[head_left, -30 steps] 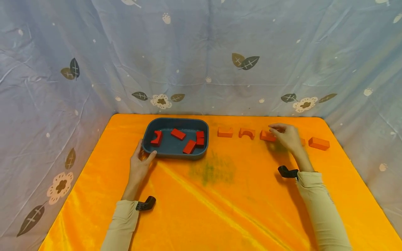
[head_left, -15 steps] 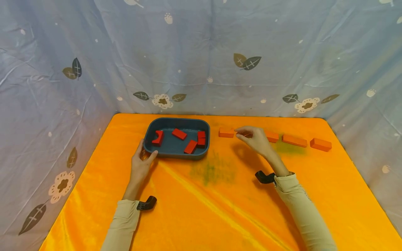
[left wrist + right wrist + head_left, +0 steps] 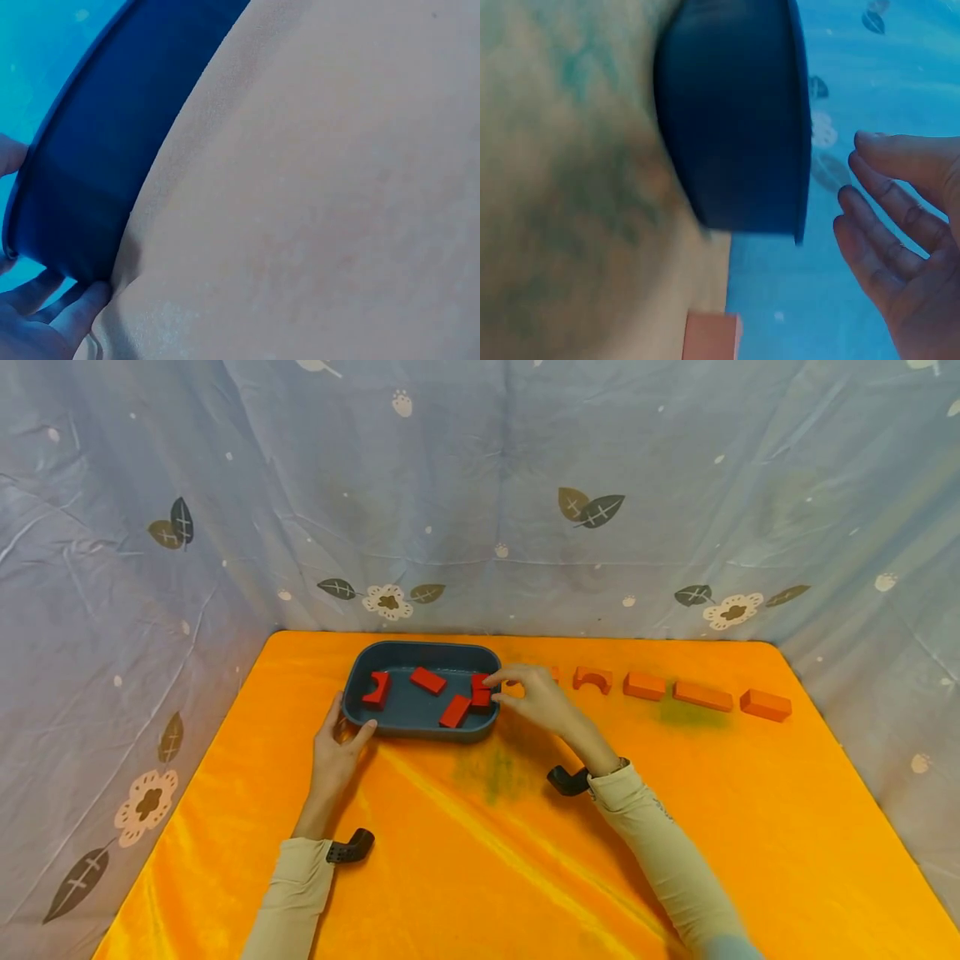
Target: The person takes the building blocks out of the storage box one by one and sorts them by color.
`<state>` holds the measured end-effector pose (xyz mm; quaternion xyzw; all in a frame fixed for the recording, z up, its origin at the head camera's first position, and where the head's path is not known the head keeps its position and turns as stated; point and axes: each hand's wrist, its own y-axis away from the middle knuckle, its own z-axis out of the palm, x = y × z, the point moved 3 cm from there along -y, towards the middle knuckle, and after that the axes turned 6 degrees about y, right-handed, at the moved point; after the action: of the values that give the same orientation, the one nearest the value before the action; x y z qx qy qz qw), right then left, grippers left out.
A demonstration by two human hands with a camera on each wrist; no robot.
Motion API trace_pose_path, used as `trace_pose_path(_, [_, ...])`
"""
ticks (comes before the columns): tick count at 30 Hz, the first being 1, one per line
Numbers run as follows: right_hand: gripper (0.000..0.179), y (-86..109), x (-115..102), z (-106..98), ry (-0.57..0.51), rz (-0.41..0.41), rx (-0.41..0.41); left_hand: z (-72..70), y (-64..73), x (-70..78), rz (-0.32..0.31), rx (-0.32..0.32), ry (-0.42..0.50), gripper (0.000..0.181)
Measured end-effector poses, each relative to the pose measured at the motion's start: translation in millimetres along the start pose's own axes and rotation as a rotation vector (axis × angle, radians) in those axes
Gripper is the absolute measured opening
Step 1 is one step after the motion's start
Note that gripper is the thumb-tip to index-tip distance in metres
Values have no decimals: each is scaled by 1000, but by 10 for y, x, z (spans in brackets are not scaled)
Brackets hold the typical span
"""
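Note:
A dark blue-grey tray stands at the back left of the cloth-covered table. My left hand grips its left front corner, thumb on the rim and fingers against the outer wall. Inside lie a red arch block and several red rectangular blocks, with red blocks at the right end. My right hand hovers at the tray's right rim, its fingertips over that end. In the right wrist view the hand has loosely bent fingers and nothing between thumb and fingers.
Right of the tray runs a row of orange blocks: one partly behind my right hand, an arch block, a short block, a long flat block and an end block. A patterned curtain hangs behind the table.
My right hand has swept left along the row of orange blocks to the tray's right rim, uncovering the blocks it passed. My left hand has kept its grip on the tray.

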<state>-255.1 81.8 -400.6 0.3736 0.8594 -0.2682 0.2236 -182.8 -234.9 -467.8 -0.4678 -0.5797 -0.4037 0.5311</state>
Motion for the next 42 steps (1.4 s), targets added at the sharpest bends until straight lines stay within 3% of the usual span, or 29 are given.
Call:
trace_pose_path(6, [27, -196, -135, 212, 54, -54, -135, -10, -1, 12, -4, 1, 0, 82])
trace_pose_path(14, [44, -388, -146, 456, 184, -85, -294, 10, 20, 44, -1, 8, -4, 82])
trace_pose_path(23, [45, -484, -126, 487, 320, -11, -394, 54, 3, 43, 8, -1, 6, 82])
trace_pose_path(34, [38, -499, -155, 531, 349, -20, -420, 26, 9, -3, 5, -6, 25, 81])
trace_pose_path(42, [42, -497, -180, 498, 195, -77, -344, 9, 19, 51, -6, -7, 21, 81])
